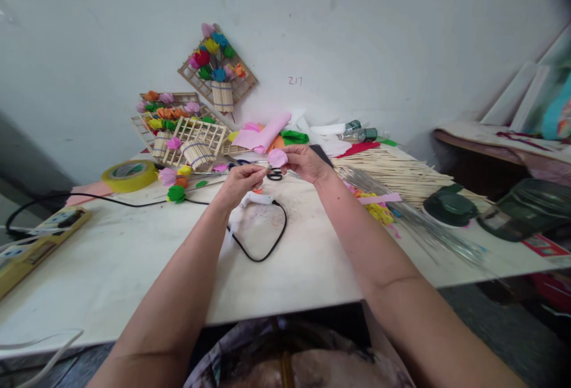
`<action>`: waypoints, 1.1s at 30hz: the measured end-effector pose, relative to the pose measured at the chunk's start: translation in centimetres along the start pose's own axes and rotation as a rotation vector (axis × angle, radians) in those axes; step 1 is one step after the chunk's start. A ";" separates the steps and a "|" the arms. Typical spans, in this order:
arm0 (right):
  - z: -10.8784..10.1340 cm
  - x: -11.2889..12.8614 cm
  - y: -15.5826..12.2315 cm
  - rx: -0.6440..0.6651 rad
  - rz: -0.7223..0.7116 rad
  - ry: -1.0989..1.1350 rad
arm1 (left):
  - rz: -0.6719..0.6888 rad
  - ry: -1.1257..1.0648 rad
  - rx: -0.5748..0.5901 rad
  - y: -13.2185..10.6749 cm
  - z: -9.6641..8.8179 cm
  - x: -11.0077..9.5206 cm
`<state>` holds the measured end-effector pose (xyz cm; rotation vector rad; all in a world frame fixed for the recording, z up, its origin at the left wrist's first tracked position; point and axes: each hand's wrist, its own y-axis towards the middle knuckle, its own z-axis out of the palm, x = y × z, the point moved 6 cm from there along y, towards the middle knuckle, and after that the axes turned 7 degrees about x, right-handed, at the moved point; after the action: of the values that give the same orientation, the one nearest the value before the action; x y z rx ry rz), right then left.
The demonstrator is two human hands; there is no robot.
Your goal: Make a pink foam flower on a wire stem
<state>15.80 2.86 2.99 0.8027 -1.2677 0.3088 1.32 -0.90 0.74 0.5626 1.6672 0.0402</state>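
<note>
Both my hands are raised over the middle of the white table point(134, 257). My right hand point(304, 163) pinches a small pink paper flower point(277, 157) between thumb and fingers. My left hand point(241, 182) is closed just left of it, pinching a thin stem point(264, 171) that runs up to the flower. Under my hands lies a white glue gun point(259, 199) with a black cord point(263, 245) looping toward me. Black-handled scissors point(273, 174) lie just behind the hands.
Wooden stick frames with paper flowers point(187, 132) lean at the back left, one hangs on the wall point(218, 72). A yellow tape roll point(129, 175) and a power strip point(40, 239) sit left. Bamboo skewers point(397, 171), wires point(428, 227), dark green tape rolls point(450, 205) lie right.
</note>
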 end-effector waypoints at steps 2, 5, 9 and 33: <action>0.3 0.3 -0.3 0.052 0.004 -0.033 | -0.008 0.002 0.031 -0.1 0.0 -0.1; 0.6 0.7 -0.6 0.119 -0.002 -0.079 | -0.031 -0.002 0.073 -0.2 -0.1 0.0; 0.8 1.0 -0.7 0.159 -0.023 -0.135 | -0.027 0.014 0.109 -0.3 -0.4 0.0; 0.0 -0.7 -0.2 0.005 0.140 0.019 | 0.018 0.199 0.102 -0.1 -1.0 0.1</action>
<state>15.69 2.87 2.22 0.7144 -1.3083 0.4317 0.33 -0.70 0.83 0.6681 1.8654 0.0243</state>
